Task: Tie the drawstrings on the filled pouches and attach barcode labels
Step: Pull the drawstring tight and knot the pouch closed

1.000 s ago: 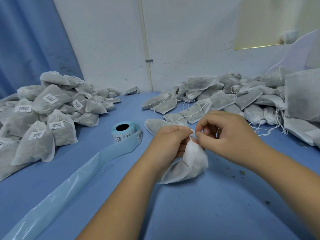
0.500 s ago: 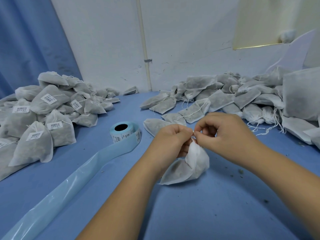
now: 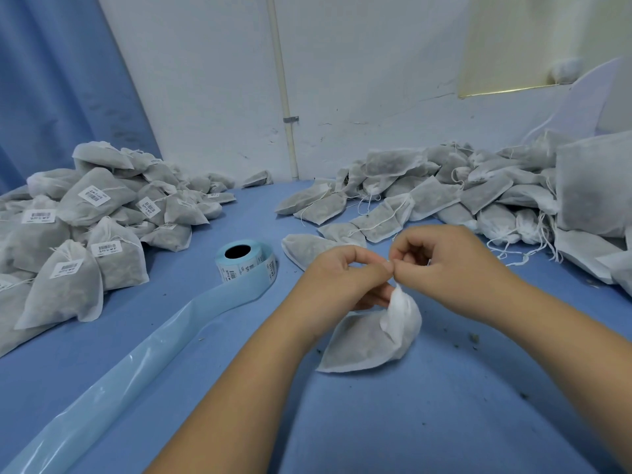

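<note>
L hand (image 3: 345,278) & R hand (image 3: 451,268) pinch drawstring (image 3: 390,262), tips touching, above neck of filled pouch (image 3: 369,336); pouch bottom on table (image 3: 410,422). Label roll (image 3: 244,265) left of L hand.

Surface (image 3: 410,422): labelled pouch pile (image 3: 85,234) left; unlabelled pouch pile (image 3: 427,196) right rear. Label roll (image 3: 244,261) between them, liner strip (image 3: 136,364) trailing to the near-left edge. Single pouch (image 3: 369,333) centre front. Left hand (image 3: 345,271) and right hand (image 3: 444,265) meet above its neck, apparently on the drawstring (image 3: 391,261).
</note>
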The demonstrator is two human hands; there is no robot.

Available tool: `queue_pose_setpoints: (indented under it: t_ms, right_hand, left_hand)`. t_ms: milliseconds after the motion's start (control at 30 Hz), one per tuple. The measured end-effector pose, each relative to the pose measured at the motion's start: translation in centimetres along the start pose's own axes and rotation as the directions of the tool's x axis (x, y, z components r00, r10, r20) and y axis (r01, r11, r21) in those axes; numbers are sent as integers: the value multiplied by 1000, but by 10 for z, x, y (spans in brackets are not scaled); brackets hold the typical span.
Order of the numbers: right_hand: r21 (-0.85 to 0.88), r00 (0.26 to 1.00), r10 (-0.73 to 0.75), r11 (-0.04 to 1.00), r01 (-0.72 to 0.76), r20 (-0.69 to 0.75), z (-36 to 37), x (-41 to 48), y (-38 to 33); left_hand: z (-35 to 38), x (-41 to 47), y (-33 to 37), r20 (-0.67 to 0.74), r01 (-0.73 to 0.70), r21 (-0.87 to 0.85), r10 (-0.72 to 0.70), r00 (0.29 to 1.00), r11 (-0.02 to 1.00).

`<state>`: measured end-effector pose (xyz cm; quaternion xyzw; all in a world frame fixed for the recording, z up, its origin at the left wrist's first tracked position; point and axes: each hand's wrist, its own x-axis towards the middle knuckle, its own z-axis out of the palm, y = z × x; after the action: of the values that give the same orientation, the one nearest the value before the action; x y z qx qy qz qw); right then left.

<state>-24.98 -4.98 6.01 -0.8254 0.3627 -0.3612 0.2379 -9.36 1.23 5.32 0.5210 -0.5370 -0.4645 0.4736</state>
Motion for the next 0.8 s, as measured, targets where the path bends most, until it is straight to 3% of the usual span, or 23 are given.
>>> queue_pose_setpoints:
  t_ms: [200,567,800]
  right_hand:
    - [135,998,46,990,-52,51,-4,2,0]
    - [227,994,64,970,-83,90,-10,3,2]
    - [309,984,134,937,-165,119,-18,4,4]
  left_hand:
    - [0,-1,2,21,-2,1,2,1000,1000]
    - [5,-2,0,136,-21,-14,23,990,1000]
    - [5,0,-1,11,-63,-137,65,998,989]
